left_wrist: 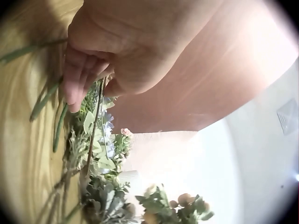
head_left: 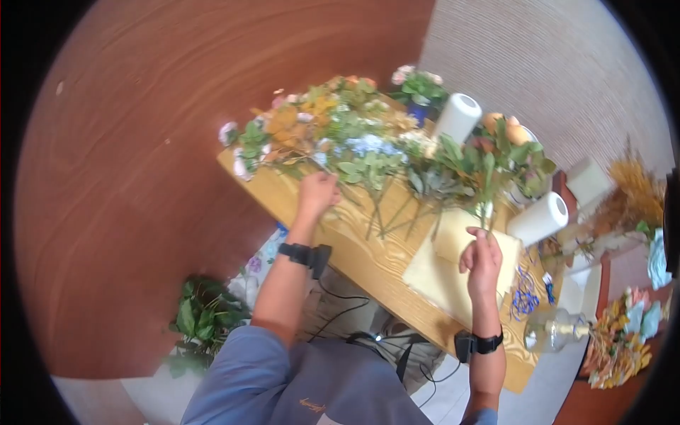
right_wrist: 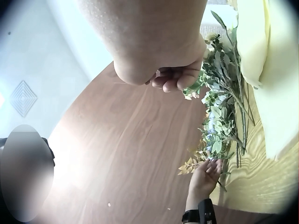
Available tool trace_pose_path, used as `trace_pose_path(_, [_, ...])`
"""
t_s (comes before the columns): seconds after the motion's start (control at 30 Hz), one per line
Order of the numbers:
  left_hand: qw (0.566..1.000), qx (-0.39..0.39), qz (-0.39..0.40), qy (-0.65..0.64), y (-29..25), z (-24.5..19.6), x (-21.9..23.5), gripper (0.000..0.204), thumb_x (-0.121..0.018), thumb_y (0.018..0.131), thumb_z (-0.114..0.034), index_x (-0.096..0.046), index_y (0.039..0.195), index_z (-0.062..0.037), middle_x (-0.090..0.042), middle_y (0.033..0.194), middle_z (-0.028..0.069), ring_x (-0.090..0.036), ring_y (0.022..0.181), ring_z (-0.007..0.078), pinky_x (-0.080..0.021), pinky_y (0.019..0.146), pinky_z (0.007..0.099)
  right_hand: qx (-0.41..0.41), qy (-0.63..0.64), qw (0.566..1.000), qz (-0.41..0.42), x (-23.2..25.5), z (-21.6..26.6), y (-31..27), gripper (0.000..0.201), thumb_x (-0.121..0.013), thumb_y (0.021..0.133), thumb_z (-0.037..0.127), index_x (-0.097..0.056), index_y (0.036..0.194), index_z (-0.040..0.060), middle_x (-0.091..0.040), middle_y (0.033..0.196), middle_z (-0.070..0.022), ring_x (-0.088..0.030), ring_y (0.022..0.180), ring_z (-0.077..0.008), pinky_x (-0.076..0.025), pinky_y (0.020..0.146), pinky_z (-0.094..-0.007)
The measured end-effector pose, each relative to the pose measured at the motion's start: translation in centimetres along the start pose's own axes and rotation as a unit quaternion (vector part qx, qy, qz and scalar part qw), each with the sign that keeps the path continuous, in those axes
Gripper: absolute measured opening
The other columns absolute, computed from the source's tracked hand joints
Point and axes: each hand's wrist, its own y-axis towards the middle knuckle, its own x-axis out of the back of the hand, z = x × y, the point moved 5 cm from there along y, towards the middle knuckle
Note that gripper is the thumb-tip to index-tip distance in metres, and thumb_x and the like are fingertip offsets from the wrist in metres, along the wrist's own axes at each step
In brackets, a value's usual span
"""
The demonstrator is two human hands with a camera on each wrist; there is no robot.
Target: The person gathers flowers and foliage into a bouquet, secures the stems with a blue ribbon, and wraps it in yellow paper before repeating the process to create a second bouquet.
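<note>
My left hand (head_left: 319,193) is at the near left edge of the heaped artificial flowers. In the left wrist view a thin brown flower stem (left_wrist: 96,123) runs out between its thumb and curled fingers. My right hand (head_left: 484,262) is raised over the pale yellow paper (head_left: 425,273), thumb and fingertips pinching the lower end of a green leafy stem (head_left: 489,177). Pale blue blossoms (head_left: 372,145) lie among the flowers between the two hands. In the right wrist view the palm hides most of what the right fingers grip.
The wooden table (head_left: 368,248) also bears two white cylinders (head_left: 459,117), a potted pink flower (head_left: 418,85), blue cord (head_left: 524,297) and a clear glass bottle (head_left: 549,331). A leafy plant (head_left: 202,315) stands at lower left. Dried flowers (head_left: 623,340) are at far right.
</note>
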Motion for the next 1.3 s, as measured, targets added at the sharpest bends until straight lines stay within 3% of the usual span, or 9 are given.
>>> trace_pose_path(0.07, [0.954,-0.091,-0.058,0.280,0.5,-0.4,0.9,0.036,-0.058,0.086,-0.032,-0.064,0.073,0.0011,-0.064,0.071,0.0204,-0.064,0.070,0.0366,-0.049,0.063,0.0436,0.003,0.017,1.000,0.008,-0.1,0.2,0.0,0.032,-0.045,0.100,0.027,-0.055,0.107,-0.0026,-0.040,0.052,-0.0003,-0.037,0.042,-0.0089,-0.033,0.040,-0.0237])
trace_pose_path(0.1, [0.955,-0.094,-0.049,0.279,0.3,-0.8,0.7,0.036,-0.058,0.086,-0.032,-0.064,0.073,0.0011,-0.064,0.071,0.0204,-0.064,0.070,0.0366,-0.049,0.063,0.0436,0.001,0.033,0.999,0.014,-0.1,0.2,0.0,0.032,-0.044,0.100,0.026,-0.054,0.107,-0.0026,-0.040,0.052,-0.0005,-0.037,0.042,-0.0088,-0.033,0.040,-0.0236])
trace_pose_path(0.17, [0.898,-0.130,-0.090,0.410,-0.9,-2.6,0.8,0.039,-0.059,0.080,-0.040,-0.066,0.072,-0.0023,-0.063,0.077,0.0218,-0.061,0.074,0.0413,-0.048,0.069,0.0475,0.012,0.034,0.999,0.006,-0.2,0.4,-0.1,0.032,-0.043,0.100,0.027,-0.054,0.107,-0.0028,-0.037,0.050,0.0004,-0.033,0.039,-0.0087,-0.032,0.038,-0.0235])
trace_pose_path(0.47, [0.905,-0.135,-0.116,0.387,-1.4,-2.7,0.9,0.031,-0.061,0.078,-0.032,-0.068,0.074,-0.0013,-0.064,0.077,0.0237,-0.062,0.076,0.0411,-0.049,0.070,0.0480,0.027,0.012,1.000,-0.004,-0.4,1.1,-0.7,0.029,-0.046,0.099,0.024,-0.053,0.108,-0.0027,-0.037,0.051,0.0015,-0.033,0.040,-0.0069,-0.030,0.038,-0.0220])
trace_pose_path(0.57, [0.897,-0.137,-0.148,0.393,-0.6,-1.9,1.2,0.034,-0.068,0.071,-0.035,-0.068,0.072,-0.0017,-0.065,0.072,0.0205,-0.064,0.070,0.0372,-0.050,0.067,0.0442,0.020,0.023,1.000,-0.008,-0.2,0.6,-0.7,0.027,-0.045,0.099,0.022,-0.053,0.109,-0.0022,-0.037,0.051,0.0016,-0.032,0.040,-0.0067,-0.030,0.038,-0.0219])
trace_pose_path(0.87, [0.898,-0.114,-0.116,0.409,-1.0,-2.7,0.4,0.019,-0.061,0.069,-0.019,-0.066,0.078,-0.0025,-0.065,0.081,0.0215,-0.062,0.081,0.0388,-0.049,0.073,0.0447,0.031,0.031,0.999,0.015,-0.4,0.7,-0.8,0.026,-0.043,0.100,0.022,-0.053,0.105,-0.0018,-0.037,0.052,0.0009,-0.032,0.041,-0.0068,-0.032,0.039,-0.0227])
trace_pose_path(1.1, [0.893,-0.128,-0.084,0.422,-1.1,-2.7,0.4,0.022,-0.060,0.073,-0.021,-0.065,0.081,-0.0011,-0.066,0.086,0.0210,-0.063,0.084,0.0390,-0.050,0.074,0.0469,0.029,0.033,0.999,0.010,-0.2,0.3,-0.8,0.029,-0.042,0.101,0.024,-0.054,0.106,-0.0023,-0.036,0.051,0.0011,-0.032,0.041,-0.0069,-0.031,0.039,-0.0228])
trace_pose_path(1.3, [0.900,-0.149,-0.096,0.399,-1.2,-2.8,0.3,0.025,-0.058,0.075,-0.027,-0.065,0.077,-0.0030,-0.065,0.079,0.0210,-0.062,0.078,0.0398,-0.049,0.069,0.0469,0.029,0.058,0.997,0.037,-0.6,0.6,-0.9,0.031,-0.040,0.102,0.027,-0.053,0.108,-0.0007,-0.033,0.048,0.0016,-0.030,0.038,-0.0081,-0.026,0.037,-0.0228])
